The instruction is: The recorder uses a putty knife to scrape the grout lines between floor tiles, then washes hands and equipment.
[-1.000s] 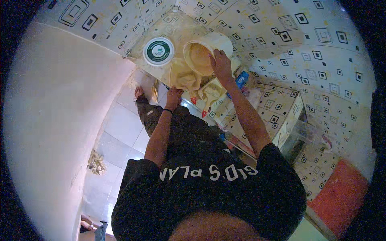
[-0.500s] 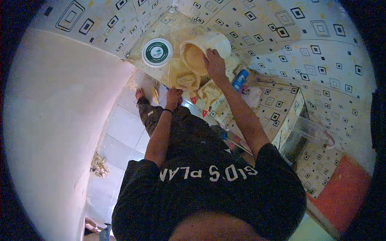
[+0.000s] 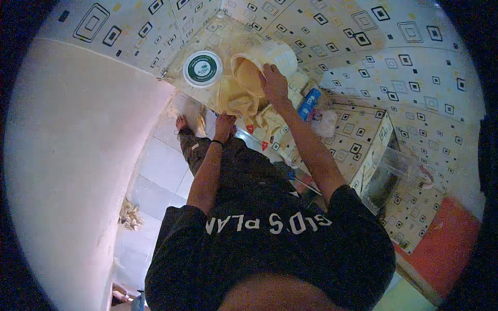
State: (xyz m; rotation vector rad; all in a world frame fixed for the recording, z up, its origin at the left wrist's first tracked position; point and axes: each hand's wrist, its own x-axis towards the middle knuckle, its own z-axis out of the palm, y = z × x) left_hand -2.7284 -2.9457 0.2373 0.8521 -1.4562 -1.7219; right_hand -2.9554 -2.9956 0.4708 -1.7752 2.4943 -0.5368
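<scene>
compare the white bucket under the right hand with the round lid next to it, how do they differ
The white bucket is tipped on its side, its mouth showing yellowish batter; the round lid lies flat, face up. The bucket is deep and plain white outside; the lid is a thin disc, dark green in the middle with a white rim. The right hand grips the bucket's rim; the lid is untouched. Both rest on the patterned counter.

The right hand (image 3: 274, 83) grips the rim of a tilted white bucket (image 3: 267, 65), its mouth showing pale yellow batter inside. The left hand (image 3: 224, 122) rests just below at a yellowish lump (image 3: 239, 101) under the bucket's mouth. A round green-and-white lid (image 3: 202, 68) lies beside the bucket on the patterned tiled counter (image 3: 358, 129).
</scene>
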